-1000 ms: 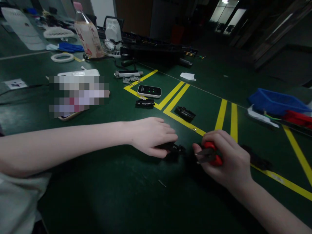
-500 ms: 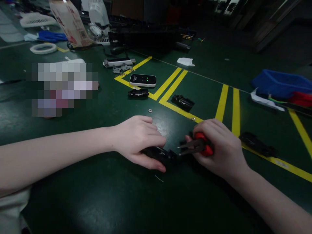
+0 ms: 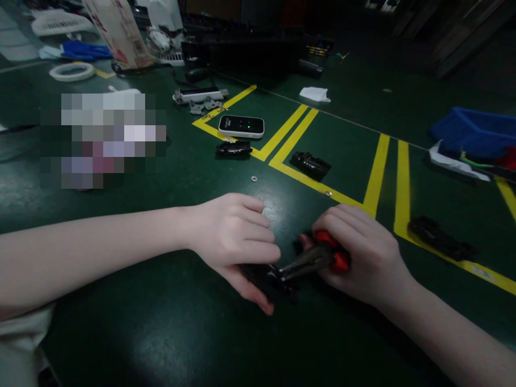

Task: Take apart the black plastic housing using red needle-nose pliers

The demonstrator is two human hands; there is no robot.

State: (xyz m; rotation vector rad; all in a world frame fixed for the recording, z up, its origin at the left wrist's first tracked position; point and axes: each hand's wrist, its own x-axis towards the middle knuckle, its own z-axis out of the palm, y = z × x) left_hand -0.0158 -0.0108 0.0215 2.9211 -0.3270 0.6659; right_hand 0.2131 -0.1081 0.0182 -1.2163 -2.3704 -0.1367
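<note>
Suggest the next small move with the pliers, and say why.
I'd probably have the right hand nudge the red-handled pliers until their tips sit squarely on the black part. The tips are right at its exposed end, and the left hand holds the other end, but the area is too dark to tell whether they grip anything.

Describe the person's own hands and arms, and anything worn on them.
The left hand and right hand are bare: no gloves, rings, watch or bracelet show. Both forearms are uncovered where visible. Pale, plain-looking cloth, perhaps a sleeve or shirt, shows below the left forearm; no sleeve shows on the right.
</note>
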